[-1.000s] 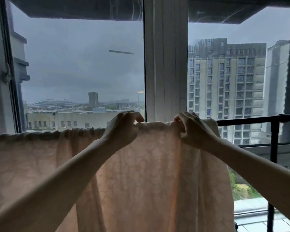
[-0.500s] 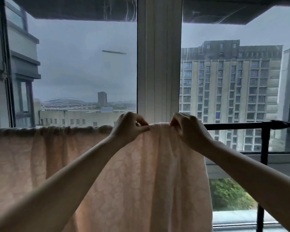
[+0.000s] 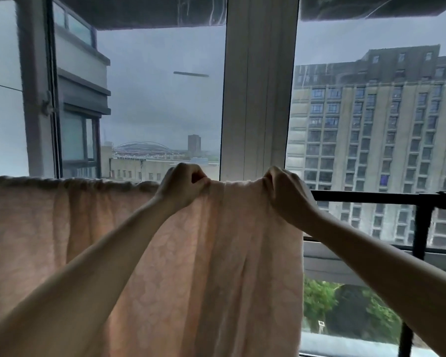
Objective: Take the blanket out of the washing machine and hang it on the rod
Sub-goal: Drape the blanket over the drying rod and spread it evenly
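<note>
Grey sky and tower blocks beyond tall window panes, peach textured blanket (image 3: 216,266) draped over black metal rod (image 3: 371,196), left hand (image 3: 183,185) and right hand (image 3: 286,191) each pinching its bunched top edge.

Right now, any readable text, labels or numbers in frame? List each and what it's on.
None readable.
Blanket: woven pattern only, no label showing.
Small white sign down by the trees: too small to read.
High-rise: no legible lettering.
</note>
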The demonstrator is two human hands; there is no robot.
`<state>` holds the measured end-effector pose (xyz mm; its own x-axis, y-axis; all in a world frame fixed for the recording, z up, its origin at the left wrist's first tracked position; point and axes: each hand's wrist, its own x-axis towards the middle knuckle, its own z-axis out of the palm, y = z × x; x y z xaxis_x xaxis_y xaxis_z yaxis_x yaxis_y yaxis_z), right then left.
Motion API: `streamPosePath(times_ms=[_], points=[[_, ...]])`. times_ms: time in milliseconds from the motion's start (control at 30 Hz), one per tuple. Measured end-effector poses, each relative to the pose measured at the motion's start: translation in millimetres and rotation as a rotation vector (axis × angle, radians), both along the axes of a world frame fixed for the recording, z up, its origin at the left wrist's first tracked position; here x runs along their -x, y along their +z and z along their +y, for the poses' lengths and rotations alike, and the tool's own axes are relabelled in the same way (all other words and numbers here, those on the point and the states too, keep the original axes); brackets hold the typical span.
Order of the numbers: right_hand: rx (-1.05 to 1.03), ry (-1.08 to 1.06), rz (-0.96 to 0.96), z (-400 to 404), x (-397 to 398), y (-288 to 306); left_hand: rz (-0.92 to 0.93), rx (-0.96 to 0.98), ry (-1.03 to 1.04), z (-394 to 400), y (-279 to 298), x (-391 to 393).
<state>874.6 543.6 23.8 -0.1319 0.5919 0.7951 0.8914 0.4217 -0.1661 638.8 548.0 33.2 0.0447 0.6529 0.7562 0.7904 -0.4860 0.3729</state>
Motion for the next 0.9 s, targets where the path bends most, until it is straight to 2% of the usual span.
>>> streamPosePath(times_ms=[133,300,400,500,600,767,900], points=[[0.017,-0.153,0.052,-7,-45,7,0.008,0.005,0.040,2,0,-3],[-0.054,-0.288,-0.112,-18,-66,16,0.007,-0.016,0.020,-1,-2,-12],[-0.056,-0.081,-0.105,-20,-50,20,0.009,-0.025,-0.012,-4,-1,-14],[0.059,0.188,-0.134,-22,-20,18,0.001,-0.011,-0.041,-9,0,-11],[0.020,0.221,-0.111,-16,0,11,0.005,-0.017,-0.052,-12,0,-7],[0.007,0.025,-0.079,-7,-10,13,0.012,-0.022,-0.052,-13,-1,-4],[0.091,-0.300,0.143,-7,-70,26,-0.001,-0.035,-0.056,-10,-1,-3]])
